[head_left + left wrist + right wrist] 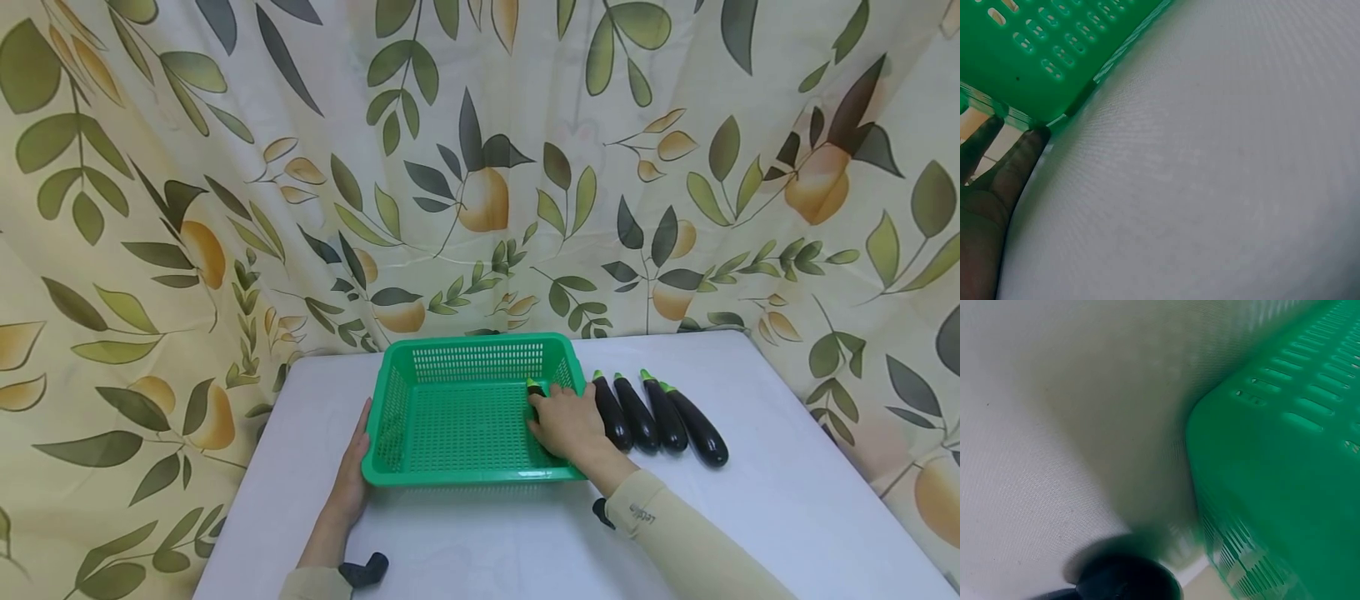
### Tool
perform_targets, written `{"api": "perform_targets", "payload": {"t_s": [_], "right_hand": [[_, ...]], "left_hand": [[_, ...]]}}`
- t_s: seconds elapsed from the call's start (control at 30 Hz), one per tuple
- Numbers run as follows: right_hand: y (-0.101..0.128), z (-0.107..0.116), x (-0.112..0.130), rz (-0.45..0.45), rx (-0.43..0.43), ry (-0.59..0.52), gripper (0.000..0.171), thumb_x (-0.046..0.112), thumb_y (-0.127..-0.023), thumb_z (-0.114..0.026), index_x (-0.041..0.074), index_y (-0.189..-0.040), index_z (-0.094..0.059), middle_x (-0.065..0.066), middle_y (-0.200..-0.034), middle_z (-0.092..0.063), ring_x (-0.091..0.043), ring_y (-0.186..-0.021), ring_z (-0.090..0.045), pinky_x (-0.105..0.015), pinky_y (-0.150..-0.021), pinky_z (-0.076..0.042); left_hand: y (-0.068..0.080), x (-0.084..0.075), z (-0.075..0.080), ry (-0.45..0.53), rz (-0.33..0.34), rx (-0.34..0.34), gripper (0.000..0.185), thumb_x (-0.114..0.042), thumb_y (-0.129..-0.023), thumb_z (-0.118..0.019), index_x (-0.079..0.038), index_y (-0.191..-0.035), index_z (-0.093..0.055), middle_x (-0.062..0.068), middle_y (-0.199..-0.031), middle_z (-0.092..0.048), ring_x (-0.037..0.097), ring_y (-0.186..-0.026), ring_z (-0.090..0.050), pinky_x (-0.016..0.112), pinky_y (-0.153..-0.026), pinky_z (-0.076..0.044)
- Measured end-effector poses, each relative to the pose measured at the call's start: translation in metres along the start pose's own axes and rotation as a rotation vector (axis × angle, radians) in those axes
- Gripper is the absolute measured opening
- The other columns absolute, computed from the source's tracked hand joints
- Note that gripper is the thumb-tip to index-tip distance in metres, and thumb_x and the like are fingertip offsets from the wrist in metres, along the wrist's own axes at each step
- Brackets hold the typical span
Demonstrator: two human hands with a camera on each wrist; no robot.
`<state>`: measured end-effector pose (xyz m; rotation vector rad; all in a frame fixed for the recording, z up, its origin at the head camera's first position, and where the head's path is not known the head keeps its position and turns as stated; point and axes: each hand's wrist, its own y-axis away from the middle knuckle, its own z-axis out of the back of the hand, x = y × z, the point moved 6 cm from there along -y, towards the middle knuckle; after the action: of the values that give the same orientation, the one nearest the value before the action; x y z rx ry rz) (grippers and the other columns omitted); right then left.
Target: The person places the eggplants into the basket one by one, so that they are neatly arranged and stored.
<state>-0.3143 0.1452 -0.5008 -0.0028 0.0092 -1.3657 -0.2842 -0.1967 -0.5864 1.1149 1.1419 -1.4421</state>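
A green plastic basket (468, 477) with slotted walls sits on the white table. My left hand (350, 475) rests against its left side, fingers extended along the wall; in the left wrist view those fingers (1019, 165) reach the basket's edge. Inside the basket, at its right end, my right hand (570, 425) grips a dark eggplant (535, 389) from above. Only that eggplant's green stem end and a strip of its body show, as the hand covers the rest. The right wrist view takes in the basket's outer wall (1260, 462) but not the hand.
Right of the basket several eggplants lie side by side, the outermost eggplant (701, 429) at a slant. A leaf-and-fruit patterned curtain (480, 275) hangs behind the table (795, 500). A dark rounded thing (1129, 578) shows low in the right wrist view.
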Motion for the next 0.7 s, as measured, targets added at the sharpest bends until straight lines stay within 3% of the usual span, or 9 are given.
{"api": "perform_targets", "payload": {"t_s": [0.33,0.7], "right_hand": [[0.0002,-0.0019,0.0002,0.007,-0.001,0.048,0.045,0.038,-0.097,-0.070,0.020,-0.138,-0.068,-0.016,-0.114,-0.070,-0.035,-0.102,-0.066,-0.076,-0.101,-0.038],[-0.0002,-0.0017,-0.0007,0.006,-0.014,0.019,0.043,0.038,-0.097,-0.071,0.019,-0.135,-0.069,-0.013,-0.108,-0.070,-0.033,-0.096,-0.065,-0.076,-0.100,-0.039]], "left_hand": [[0.0002,0.0017,0.0007,-0.001,-0.004,0.002,0.057,-0.045,-0.111,-0.014,-0.037,-0.167,-0.010,-0.016,-0.174,-0.011,0.023,-0.164,0.000,0.071,-0.125,0.001],[-0.0015,0.0035,0.0008,0.005,0.006,-0.006,0.058,-0.047,-0.110,-0.015,-0.037,-0.167,-0.012,-0.016,-0.174,-0.011,0.023,-0.164,0.000,0.071,-0.125,0.002]]}}
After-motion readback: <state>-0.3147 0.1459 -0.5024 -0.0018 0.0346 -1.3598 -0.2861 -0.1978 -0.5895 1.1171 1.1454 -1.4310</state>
